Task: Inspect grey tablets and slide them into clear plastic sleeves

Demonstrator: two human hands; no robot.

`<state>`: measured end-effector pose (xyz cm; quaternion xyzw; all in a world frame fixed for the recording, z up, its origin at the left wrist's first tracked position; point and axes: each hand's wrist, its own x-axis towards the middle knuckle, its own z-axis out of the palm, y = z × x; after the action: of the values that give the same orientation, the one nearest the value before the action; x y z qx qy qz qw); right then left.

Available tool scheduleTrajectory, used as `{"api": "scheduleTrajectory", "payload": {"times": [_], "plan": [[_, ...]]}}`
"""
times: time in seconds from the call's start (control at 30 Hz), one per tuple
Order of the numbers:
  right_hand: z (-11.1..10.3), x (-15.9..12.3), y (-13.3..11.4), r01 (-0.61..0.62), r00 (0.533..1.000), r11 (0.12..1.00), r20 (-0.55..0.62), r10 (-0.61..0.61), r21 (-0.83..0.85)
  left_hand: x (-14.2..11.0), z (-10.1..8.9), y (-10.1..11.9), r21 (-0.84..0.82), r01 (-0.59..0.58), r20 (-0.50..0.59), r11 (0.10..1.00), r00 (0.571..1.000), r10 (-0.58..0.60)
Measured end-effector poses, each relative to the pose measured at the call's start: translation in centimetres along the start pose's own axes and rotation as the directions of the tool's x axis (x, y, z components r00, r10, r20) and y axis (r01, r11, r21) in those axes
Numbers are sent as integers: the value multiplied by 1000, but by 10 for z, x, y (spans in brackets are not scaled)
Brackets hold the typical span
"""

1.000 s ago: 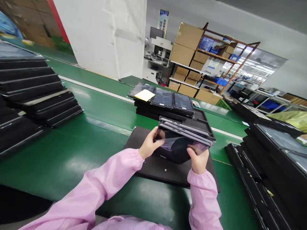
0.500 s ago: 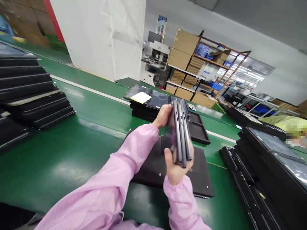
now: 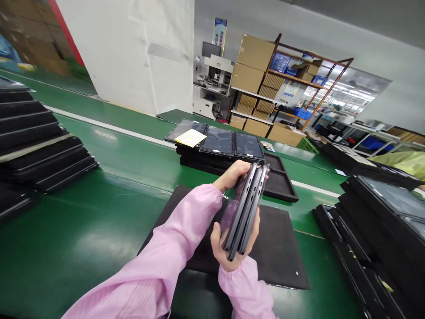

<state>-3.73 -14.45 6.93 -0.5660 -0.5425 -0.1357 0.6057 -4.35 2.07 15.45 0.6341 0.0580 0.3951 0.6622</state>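
Three thin tablets (image 3: 247,208) with dark grey edges are held together on edge, their ports and slots facing up toward me. Clear film shows on the outer face. My left hand (image 3: 234,174) grips the far end of the bundle. From below, my right hand (image 3: 229,248) wraps round the near end, thumb on the left side and fingers on the right. Beneath both hands lies a black foam board (image 3: 279,243) on the green bench (image 3: 122,230). Behind the bundle is a black tray (image 3: 280,177) with shallow compartments, partly hidden.
Beyond the board, stacked trays carry film-covered tablets (image 3: 217,141) and a yellow paper (image 3: 191,138). Tall piles of black trays stand at the left (image 3: 40,141) and the right (image 3: 372,221). A person's yellow sleeve (image 3: 403,159) shows at the right edge.
The bundle of tablets has turned from lying across me to standing on edge, pointing away. Both hands shifted with it; the right hand moved left and under its near end.
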Motion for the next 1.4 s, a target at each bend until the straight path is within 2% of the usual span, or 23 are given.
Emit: {"api": "scheduleTrajectory", "payload": {"times": [0.1, 0.23, 0.4, 0.53, 0.63, 0.8, 0.87, 0.97, 1.07, 1.27, 1.33, 1.4], "plan": [[0, 12, -7, 121, 985, 991, -115, -128, -62, -1, -1, 6, -12, -59, 7, 998, 998, 59], [-1, 30, -8, 166, 980, 985, -106, -171, -56, -1, -2, 16, -13, -56, -49, 998, 997, 55], [2, 49, -2, 266, 958, 961, -127, -256, 72, -3, -4, 24, -41, -86, -99, 995, 992, 82], [6, 51, 9, 251, 967, 959, -80, -242, 135, 1, -8, 13, -36, -115, -133, 993, 985, 109], [4, 46, 8, 237, 971, 961, -17, -237, 140, 3, -6, 9, -49, -142, -230, 989, 965, 127], [-22, 43, -12, 195, 978, 976, 59, -201, 100, -4, 14, 16, -144, -124, -274, 982, 958, 80], [-33, 44, -17, 132, 988, 985, 69, -140, 112, -4, 23, 15, -216, -35, -239, 976, 971, -18], [-38, 46, -15, 3, 992, 986, 122, -23, 167, -1, 30, 13, -304, 150, -110, 941, 975, -191], [-35, 45, -11, -67, 981, 973, 193, 24, 222, 2, 31, 16, -328, 192, -76, 925, 971, -228], [-33, 42, -9, 23, 984, 976, 165, -60, 216, 0, 35, 25, -312, 184, -156, 932, 958, -241], [-37, 42, -7, 71, 980, 970, 163, -110, 231, -3, 35, 29, -263, 129, -196, 956, 963, -184], [-39, 44, -4, 142, 971, 953, 151, -187, 268, -7, 34, 36, -189, 35, -218, 981, 973, -77]]}}
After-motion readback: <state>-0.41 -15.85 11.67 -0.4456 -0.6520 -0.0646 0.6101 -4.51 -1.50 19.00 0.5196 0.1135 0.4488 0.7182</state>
